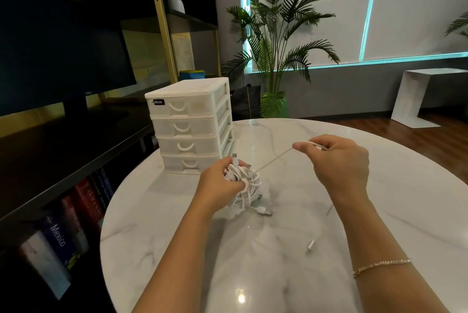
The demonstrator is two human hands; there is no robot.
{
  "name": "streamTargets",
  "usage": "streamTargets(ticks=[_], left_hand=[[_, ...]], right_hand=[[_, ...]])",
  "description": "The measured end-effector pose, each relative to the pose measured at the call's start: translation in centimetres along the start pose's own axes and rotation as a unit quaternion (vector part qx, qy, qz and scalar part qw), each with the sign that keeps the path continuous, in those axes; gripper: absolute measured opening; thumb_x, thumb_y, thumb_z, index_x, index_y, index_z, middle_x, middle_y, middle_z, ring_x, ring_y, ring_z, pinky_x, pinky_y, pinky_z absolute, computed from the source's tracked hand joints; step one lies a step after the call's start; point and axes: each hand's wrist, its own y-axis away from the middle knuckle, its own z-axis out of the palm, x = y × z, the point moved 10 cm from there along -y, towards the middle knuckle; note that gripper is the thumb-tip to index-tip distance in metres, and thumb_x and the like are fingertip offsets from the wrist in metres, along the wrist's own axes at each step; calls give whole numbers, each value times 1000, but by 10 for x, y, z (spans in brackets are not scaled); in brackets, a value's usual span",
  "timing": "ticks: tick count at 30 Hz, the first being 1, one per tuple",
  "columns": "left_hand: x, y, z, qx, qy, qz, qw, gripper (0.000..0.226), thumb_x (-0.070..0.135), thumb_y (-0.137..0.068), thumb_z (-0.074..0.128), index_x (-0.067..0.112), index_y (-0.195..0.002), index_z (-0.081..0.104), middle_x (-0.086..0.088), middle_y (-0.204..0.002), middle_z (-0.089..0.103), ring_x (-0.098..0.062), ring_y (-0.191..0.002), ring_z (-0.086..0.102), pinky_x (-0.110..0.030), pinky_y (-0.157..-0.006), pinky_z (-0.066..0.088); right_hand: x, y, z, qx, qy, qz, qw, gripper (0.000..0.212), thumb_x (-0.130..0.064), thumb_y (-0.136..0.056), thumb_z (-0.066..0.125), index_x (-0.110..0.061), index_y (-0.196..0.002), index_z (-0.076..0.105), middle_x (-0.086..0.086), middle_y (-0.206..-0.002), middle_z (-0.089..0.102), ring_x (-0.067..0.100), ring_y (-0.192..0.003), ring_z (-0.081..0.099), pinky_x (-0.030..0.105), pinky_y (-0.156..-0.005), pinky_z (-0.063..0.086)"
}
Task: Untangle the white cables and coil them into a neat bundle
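Tangle of white cables (pixel 244 186) sits above the marble table (pixel 379 211), near the drawer unit (pixel 190 125). Left hand (pixel 222 183) curls round the clump; right hand (pixel 339 160) pinches one strand (pixel 274 160), taut between them. Judgement: light, limp, smooth-jacketed, prone to snag; best held near a plug end (pixel 264 211).

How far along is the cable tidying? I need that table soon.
Early stage. Done: one strand is drawn out taut from the clump. In hand: the left hand grips the tangled white cables while the right hand pinches the drawn-out strand. Left: most cables remain knotted, connectors dangle loose over the marble table, and no neat coil exists yet.
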Motion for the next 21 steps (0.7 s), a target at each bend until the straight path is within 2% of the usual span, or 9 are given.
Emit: streamTargets(ticks=[3,7,10,12,14,15,18,20,21], left_hand=[[8,4,14,-75,30,11,997,42,-11,-71,64,30,-82,65,6,-74,63,-10,-65,58,-18,-58,48],[22,16,39,-196,168,21,966,38,-7,-59,67,26,-78,69,-2,-84,68,-15,-78,65,-29,-71,54],[25,16,44,-204,255,34,945,38,-7,-60,65,26,-77,71,-10,-96,68,-24,-93,66,-39,-82,53],[24,14,44,-193,277,41,940,37,-6,-62,65,26,-79,71,-10,-96,68,-25,-93,65,-39,-81,53],[22,12,42,-176,284,39,942,35,-3,-63,67,28,-79,70,-7,-90,68,-24,-88,64,-37,-76,52],[21,11,40,-168,284,36,943,35,-2,-63,67,29,-78,70,-4,-87,69,-22,-85,64,-35,-73,51],[22,10,41,-165,294,32,941,32,-3,-65,67,23,-84,65,1,-79,70,-17,-77,66,-33,-71,52],[22,9,41,-163,297,28,941,32,-10,-71,66,17,-89,61,-1,-79,70,-18,-75,68,-32,-72,55],[20,8,40,-151,295,22,943,32,-14,-75,63,15,-90,61,-1,-78,70,-18,-73,68,-30,-69,57]], right_hand=[[9,-3,1,4,18,14,1000,34,-45,-79,70,-15,-95,75,0,-95,73,9,-78,55,17,-57,39],[26,-3,14,-42,34,58,997,37,-47,-77,71,-15,-93,75,0,-94,72,12,-77,56,19,-56,37],[43,3,42,-144,55,99,983,38,-52,-72,73,-17,-85,75,-2,-84,69,13,-78,59,25,-63,45],[54,11,62,-223,87,113,964,38,-53,-71,73,-16,-79,74,0,-77,68,17,-79,61,29,-68,48],[59,17,74,-260,93,121,953,28,-39,-78,73,-11,-78,75,7,-80,72,20,-75,61,28,-67,49],[58,18,78,-274,107,112,949,17,-27,-83,69,-11,-82,76,5,-81,72,17,-70,58,23,-60,47],[46,28,92,-352,200,32,914,17,-6,-85,57,-7,-91,72,-7,-60,50,11,-54,44,12,-42,31],[50,33,101,-392,210,26,895,13,1,-83,55,-1,-84,67,-3,-60,46,16,-61,47,13,-41,30],[54,34,103,-396,207,35,894,13,3,-82,55,-4,-82,67,0,-66,53,17,-69,50,17,-47,34]])
